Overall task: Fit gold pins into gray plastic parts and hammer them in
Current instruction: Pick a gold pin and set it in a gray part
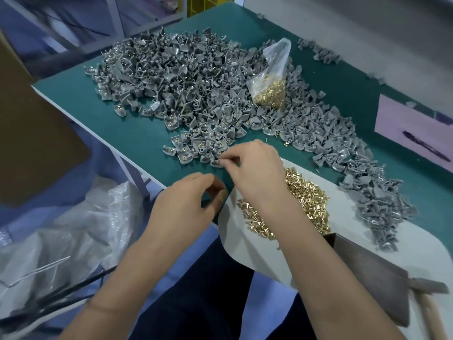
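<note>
Right hand (255,168) over the green-topped bench (137,133), fingers pinched together on a small gray plastic part (217,163) at the near edge of the pin-fitted cluster. Left hand (186,204) just beside, fingers loosely curled, holding nothing visible. Loose heap of gold metal pins (306,192) on a white sheet (255,251) under the right forearm. Large pile of gray plastic parts (186,77) behind; clear plastic bag of gold pins (270,89) lies on it.

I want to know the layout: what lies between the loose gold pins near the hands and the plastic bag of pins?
In the head view, gray plastic parts fill the stretch between the loose gold pins and the plastic bag.
</note>
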`<action>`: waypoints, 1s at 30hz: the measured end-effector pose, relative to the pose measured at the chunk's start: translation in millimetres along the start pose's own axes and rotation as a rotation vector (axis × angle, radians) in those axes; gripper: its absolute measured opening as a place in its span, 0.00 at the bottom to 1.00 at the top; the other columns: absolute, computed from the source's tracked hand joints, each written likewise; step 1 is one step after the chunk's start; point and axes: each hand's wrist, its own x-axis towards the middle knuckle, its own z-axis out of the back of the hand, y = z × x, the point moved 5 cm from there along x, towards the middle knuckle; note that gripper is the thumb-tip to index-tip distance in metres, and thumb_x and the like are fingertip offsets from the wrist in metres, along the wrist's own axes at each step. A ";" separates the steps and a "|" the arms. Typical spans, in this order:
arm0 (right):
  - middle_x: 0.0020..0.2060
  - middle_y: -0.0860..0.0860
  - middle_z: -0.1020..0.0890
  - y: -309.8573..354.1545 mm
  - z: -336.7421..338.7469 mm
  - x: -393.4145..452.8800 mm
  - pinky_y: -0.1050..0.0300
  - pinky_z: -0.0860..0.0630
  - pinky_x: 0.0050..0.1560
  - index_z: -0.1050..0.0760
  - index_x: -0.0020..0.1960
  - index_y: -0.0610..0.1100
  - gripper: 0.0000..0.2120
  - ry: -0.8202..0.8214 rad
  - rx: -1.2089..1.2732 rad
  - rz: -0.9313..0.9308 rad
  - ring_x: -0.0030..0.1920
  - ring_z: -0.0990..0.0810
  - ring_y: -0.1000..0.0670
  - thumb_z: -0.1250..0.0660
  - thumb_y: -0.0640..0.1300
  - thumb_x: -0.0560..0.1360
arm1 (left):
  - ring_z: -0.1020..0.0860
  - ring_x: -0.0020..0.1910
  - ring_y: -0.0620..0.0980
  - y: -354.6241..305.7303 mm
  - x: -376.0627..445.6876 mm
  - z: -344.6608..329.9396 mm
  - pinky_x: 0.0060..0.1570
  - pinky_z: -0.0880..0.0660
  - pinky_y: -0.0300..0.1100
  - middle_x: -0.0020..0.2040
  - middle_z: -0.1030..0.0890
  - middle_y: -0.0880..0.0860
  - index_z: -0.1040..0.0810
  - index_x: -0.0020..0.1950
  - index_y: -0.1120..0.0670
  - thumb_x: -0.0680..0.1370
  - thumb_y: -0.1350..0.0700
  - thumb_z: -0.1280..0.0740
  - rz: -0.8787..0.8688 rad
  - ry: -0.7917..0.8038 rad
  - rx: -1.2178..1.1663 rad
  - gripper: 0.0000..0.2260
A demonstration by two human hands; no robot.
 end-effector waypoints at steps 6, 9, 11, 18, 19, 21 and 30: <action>0.43 0.59 0.14 -48.2 27.7 -64.1 0.51 0.24 0.51 0.15 0.47 0.53 0.04 -0.123 0.153 -0.157 0.49 0.20 0.51 0.30 0.46 0.77 | 0.23 0.50 0.45 -17.2 -2.0 -21.5 0.44 0.26 0.44 0.50 0.25 0.43 0.22 0.58 0.40 0.77 0.45 0.31 -0.083 0.161 0.101 0.10; 0.45 0.61 0.15 -59.7 34.0 -91.3 0.51 0.22 0.51 0.15 0.49 0.53 0.04 -0.133 0.192 -0.202 0.49 0.19 0.54 0.29 0.46 0.77 | 0.23 0.53 0.46 -24.6 2.8 -23.8 0.43 0.28 0.43 0.53 0.23 0.42 0.22 0.61 0.39 0.76 0.49 0.31 -0.081 0.143 0.139 0.14; 0.45 0.62 0.15 -64.7 35.7 -104.3 0.50 0.22 0.52 0.15 0.49 0.53 0.04 -0.148 0.219 -0.226 0.50 0.19 0.55 0.29 0.46 0.77 | 0.23 0.52 0.44 -29.2 6.2 -24.7 0.42 0.30 0.42 0.51 0.23 0.42 0.21 0.58 0.39 0.77 0.49 0.31 -0.087 0.132 0.145 0.10; 0.45 0.62 0.15 -69.7 26.0 -124.1 0.49 0.23 0.53 0.15 0.50 0.52 0.05 -0.135 0.287 -0.262 0.50 0.19 0.55 0.29 0.45 0.78 | 0.27 0.52 0.42 -33.7 17.1 -28.8 0.42 0.33 0.42 0.48 0.24 0.43 0.21 0.51 0.43 0.79 0.43 0.34 -0.130 0.189 0.153 0.06; 0.45 0.62 0.15 -69.7 24.6 -125.7 0.49 0.23 0.53 0.15 0.50 0.52 0.05 -0.132 0.291 -0.259 0.50 0.19 0.55 0.29 0.45 0.77 | 0.27 0.53 0.42 -33.0 17.4 -30.0 0.42 0.33 0.42 0.48 0.25 0.42 0.21 0.51 0.43 0.79 0.42 0.35 -0.143 0.203 0.163 0.06; 0.44 0.62 0.16 -70.2 22.9 -128.6 0.48 0.23 0.53 0.15 0.50 0.52 0.05 -0.137 0.301 -0.250 0.49 0.19 0.55 0.29 0.44 0.77 | 0.28 0.52 0.41 -31.7 17.0 -31.6 0.41 0.33 0.40 0.47 0.25 0.42 0.22 0.50 0.42 0.79 0.41 0.36 -0.163 0.213 0.185 0.07; 0.47 0.60 0.15 -75.1 45.9 -151.4 0.66 0.26 0.46 0.17 0.54 0.57 0.09 -0.328 0.700 -0.154 0.49 0.18 0.51 0.24 0.49 0.74 | 0.27 0.32 0.37 -77.7 0.1 -42.6 0.33 0.33 0.30 0.37 0.19 0.43 0.18 0.42 0.44 0.76 0.39 0.30 -0.133 0.229 -0.547 0.10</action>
